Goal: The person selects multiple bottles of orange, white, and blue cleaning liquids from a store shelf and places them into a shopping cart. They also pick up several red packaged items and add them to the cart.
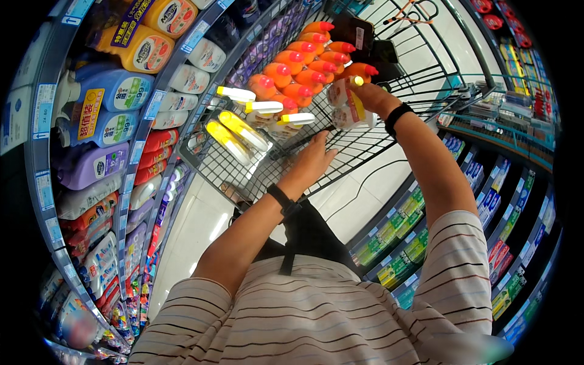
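Observation:
A wire shopping cart (pixel 360 150) stands in front of me, seen from above. My right hand (pixel 372 96) is inside it, gripping the top of a white two-bottle pack (pixel 341 109) with a yellow cap and a red-yellow band. My left hand (pixel 312 157) is over the cart's near side with its fingers apart, holding nothing. Left of the pack, orange squeeze bottles (pixel 296 93) with red caps stand in rows. Nearer to me are white spray bottles (pixel 263 107) with yellow nozzles. Two more yellow-and-white bottles (pixel 237 134) are at the cart's left end.
On the left, shelves hold blue detergent bottles (pixel 130 91), orange bottles (pixel 155 50) and a purple jug (pixel 102 166). Toothpaste boxes (pixel 401 214) line the lower right shelves. Dark boxes (pixel 358 34) and an orange-handled hanger (pixel 410 18) are at the cart's far end.

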